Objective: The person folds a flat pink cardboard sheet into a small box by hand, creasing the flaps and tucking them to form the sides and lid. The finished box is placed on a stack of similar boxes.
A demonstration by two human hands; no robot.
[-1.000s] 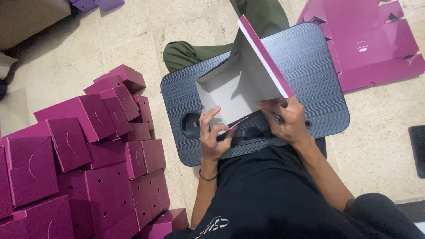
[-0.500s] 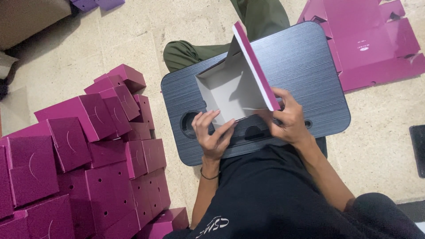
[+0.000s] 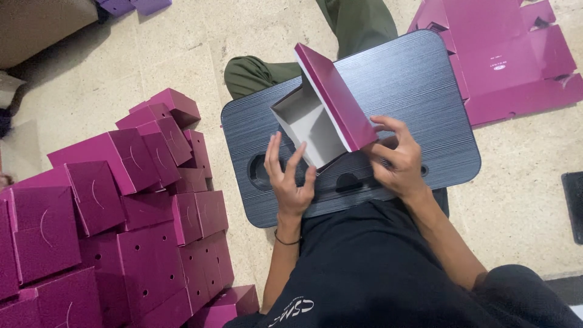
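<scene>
A half-folded magenta cardboard box with a white inside stands on a dark lap tray. Its lid flap is raised and tilts to the right. My left hand has its fingers spread against the box's near left wall. My right hand grips the near right corner under the raised flap. Both hands are at the box's near edge.
A big heap of folded magenta boxes lies on the floor to the left. Flat unfolded magenta box blanks lie at the top right. My green trouser leg stretches under the tray. A black object sits at the right edge.
The box has been turned and set lower on the tray, with the lid flap closing down further. My left hand's fingers have spread out along the box wall.
</scene>
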